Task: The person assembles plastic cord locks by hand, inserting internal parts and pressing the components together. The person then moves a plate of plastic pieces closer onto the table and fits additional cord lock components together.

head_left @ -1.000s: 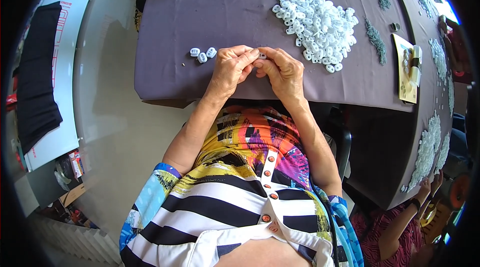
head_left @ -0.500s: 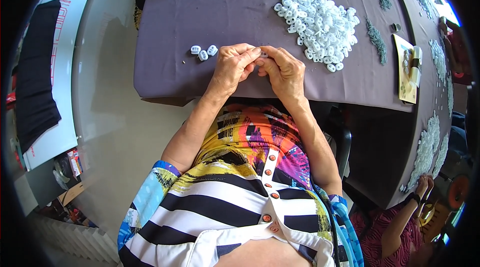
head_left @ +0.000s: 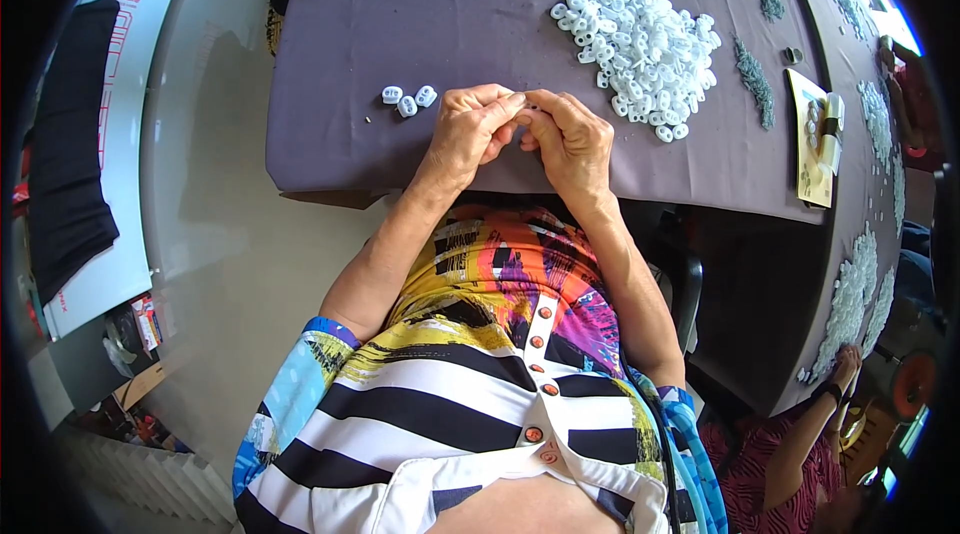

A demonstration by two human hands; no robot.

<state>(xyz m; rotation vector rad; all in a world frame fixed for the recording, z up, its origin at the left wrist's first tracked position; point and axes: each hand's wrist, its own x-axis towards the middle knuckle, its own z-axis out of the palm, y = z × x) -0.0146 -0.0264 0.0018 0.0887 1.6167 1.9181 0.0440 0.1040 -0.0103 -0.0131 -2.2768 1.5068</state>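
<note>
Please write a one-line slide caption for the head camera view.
Left hand and right hand pinch a small white plastic piece over a grey-clothed table, beside a heap of white plastic pieces.

A dark grey-purple cloth (head_left: pixel 400 64) drapes a wide table that fills the upper middle and right of the frame, its front edge hanging down over a shadowed space. At the left a pale, glossy grey floor (head_left: pixel 215 234) catches soft daylight, and beyond it a long white panel (head_left: pixel 130 64) carries a black fabric piece (head_left: pixel 65 154). Bright light glares in at the upper right corner, while a white ribbed radiator-like unit (head_left: pixel 150 479) sits at the lower left.
</note>
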